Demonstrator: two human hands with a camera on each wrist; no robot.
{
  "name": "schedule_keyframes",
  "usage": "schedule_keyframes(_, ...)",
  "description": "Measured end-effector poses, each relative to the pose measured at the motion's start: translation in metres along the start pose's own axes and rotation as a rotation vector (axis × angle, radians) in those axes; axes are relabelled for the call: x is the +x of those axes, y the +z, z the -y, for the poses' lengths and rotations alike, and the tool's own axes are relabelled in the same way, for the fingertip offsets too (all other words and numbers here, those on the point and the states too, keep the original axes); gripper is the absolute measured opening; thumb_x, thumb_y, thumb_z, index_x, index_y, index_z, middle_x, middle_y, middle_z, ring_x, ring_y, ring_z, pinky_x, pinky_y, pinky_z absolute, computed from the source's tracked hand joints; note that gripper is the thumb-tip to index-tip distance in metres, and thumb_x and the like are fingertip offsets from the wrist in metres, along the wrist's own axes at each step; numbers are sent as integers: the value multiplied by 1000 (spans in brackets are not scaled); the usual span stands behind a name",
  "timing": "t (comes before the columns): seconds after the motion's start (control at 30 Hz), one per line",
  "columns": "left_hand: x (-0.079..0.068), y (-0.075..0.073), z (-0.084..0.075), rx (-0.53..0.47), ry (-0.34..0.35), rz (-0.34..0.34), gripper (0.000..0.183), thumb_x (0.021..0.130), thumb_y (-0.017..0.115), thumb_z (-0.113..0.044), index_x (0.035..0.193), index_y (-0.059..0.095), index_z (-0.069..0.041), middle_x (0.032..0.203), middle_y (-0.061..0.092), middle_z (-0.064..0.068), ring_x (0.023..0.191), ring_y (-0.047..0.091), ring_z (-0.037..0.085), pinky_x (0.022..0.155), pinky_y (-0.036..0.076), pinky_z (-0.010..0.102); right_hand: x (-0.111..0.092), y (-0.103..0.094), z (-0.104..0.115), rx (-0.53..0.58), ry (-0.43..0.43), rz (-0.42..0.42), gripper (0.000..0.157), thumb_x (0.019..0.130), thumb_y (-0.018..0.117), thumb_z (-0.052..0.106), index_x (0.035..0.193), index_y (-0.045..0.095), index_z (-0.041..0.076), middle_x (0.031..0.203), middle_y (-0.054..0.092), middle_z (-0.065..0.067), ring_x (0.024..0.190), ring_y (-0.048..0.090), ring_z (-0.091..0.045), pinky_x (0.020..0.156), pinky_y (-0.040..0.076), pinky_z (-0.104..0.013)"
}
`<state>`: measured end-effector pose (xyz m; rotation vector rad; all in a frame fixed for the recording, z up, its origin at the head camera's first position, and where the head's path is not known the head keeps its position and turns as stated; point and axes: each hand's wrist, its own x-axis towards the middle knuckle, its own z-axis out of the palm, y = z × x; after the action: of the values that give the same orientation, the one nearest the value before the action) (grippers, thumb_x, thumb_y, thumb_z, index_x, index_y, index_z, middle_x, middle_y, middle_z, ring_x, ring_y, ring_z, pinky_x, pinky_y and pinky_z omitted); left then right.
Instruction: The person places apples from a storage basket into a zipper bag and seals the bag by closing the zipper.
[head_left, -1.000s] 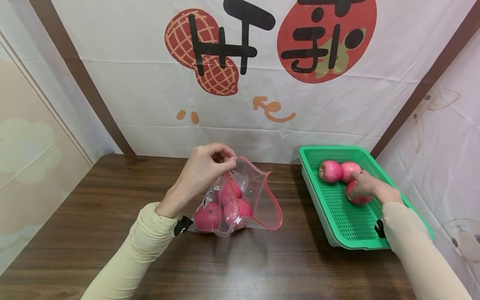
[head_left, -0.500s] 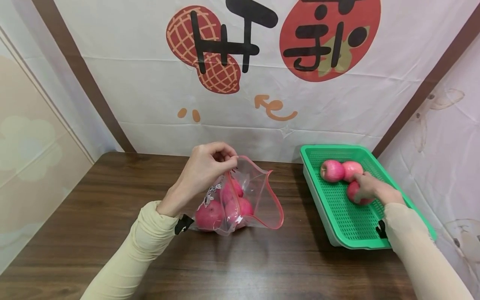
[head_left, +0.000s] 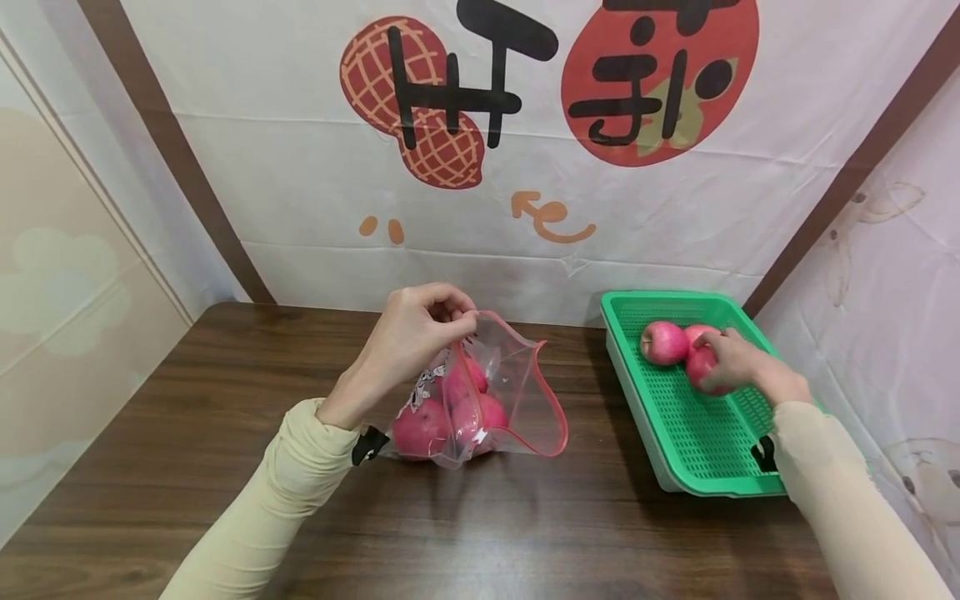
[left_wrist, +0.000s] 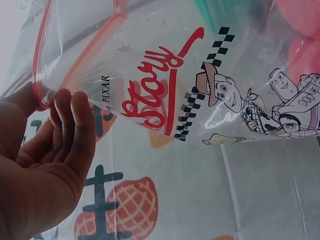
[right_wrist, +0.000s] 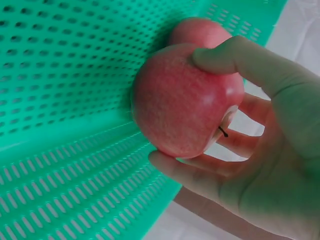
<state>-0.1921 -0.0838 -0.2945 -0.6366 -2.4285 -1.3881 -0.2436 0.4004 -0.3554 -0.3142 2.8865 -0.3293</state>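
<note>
My left hand [head_left: 420, 333] pinches the red-edged mouth of a clear zip bag [head_left: 517, 408], which gapes toward the right. Several red apples [head_left: 422, 429] lie inside the bag on the table. Printed cartoon figures and red lettering show on the bag [left_wrist: 165, 95] in the left wrist view. Over at the green basket, my right hand [head_left: 738, 360] grips a red apple [right_wrist: 182, 102], thumb on one side and fingers curled round the other. Another apple [head_left: 663, 343] sits to its left in the basket, and one more [right_wrist: 197, 31] is partly hidden behind the gripped apple.
The green perforated basket [head_left: 641, 417] stands at the right of the dark wooden table [head_left: 480, 533]. Behind the table hangs a white printed cloth [head_left: 300, 167], and another cloth [head_left: 900, 333] borders the right side.
My right hand has shifted the gripped apple slightly up and left in the basket, close against the other apples. The left hand keeps its hold on the bag.
</note>
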Motion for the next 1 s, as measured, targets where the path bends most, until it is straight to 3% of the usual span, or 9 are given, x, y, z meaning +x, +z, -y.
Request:
schedule_keyframes(0.17,0,1,0,-7,-7,10,9,83,67,-15,84,72,-22,73,64,-5,64,55,13,57,46,24,-2,-9,11,14,-32,-59,70,69,77,16,131,50,-6,116,43,-32,98,52,-40,73,53,-46)
schedule_keyframes(0.43,0,0,-1,-10,6,11,8,83,68,-15,84,73,-21,73,64,-5,64,56,13,57,46,24,-6,-28,35,59,-61,-126,68,74,77,18,132,49,-4,125,39,-34,98,55,-42,75,54,-50)
schedule_keyframes(1.0,-1,0,0,8,11,-2,7,82,68,-14,84,74,-19,73,65,-5,64,57,13,59,47,23,-18,-54,93,57,-147,-230,67,80,79,21,137,47,4,133,39,-26,113,47,-39,85,51,-54)
